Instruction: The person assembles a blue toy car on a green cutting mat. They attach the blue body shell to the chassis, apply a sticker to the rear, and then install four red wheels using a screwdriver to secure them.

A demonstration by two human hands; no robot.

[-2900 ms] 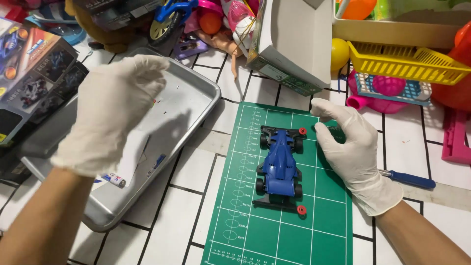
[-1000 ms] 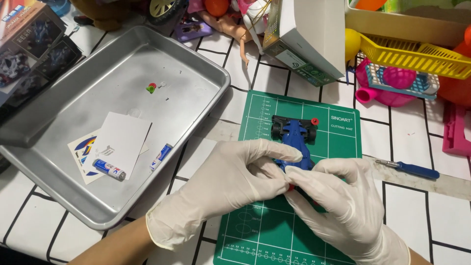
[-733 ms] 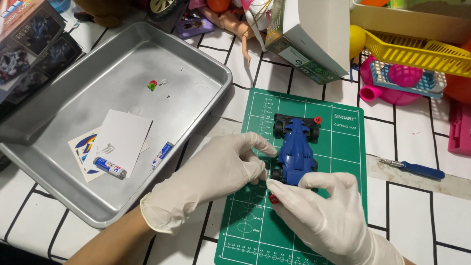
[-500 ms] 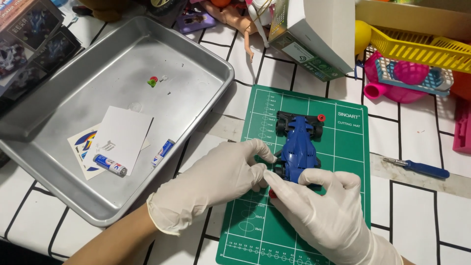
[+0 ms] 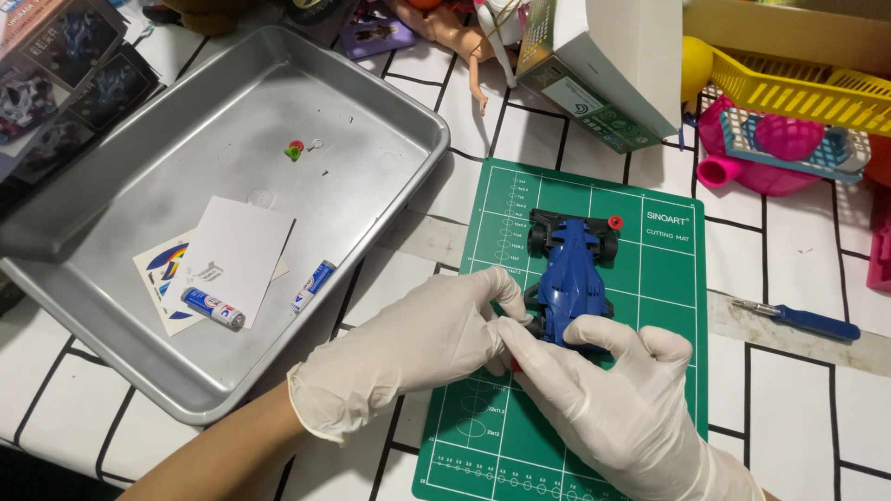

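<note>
Both gloved hands work the rear of the blue toy race car [image 5: 573, 283] resting on the green cutting mat [image 5: 668, 306]: left hand [image 5: 418, 348] and right hand [image 5: 603, 404] pinch-closed on its back end, apparently seating a part.

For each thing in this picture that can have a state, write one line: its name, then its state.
Blue toy car: upright on the cutting mat, rear end gripped.
Left hand: gloved, on the car's rear.
Right hand: gloved, on the car's rear.
Metal tray: holds sticker sheets.
Screwdriver: lying untouched.
</note>
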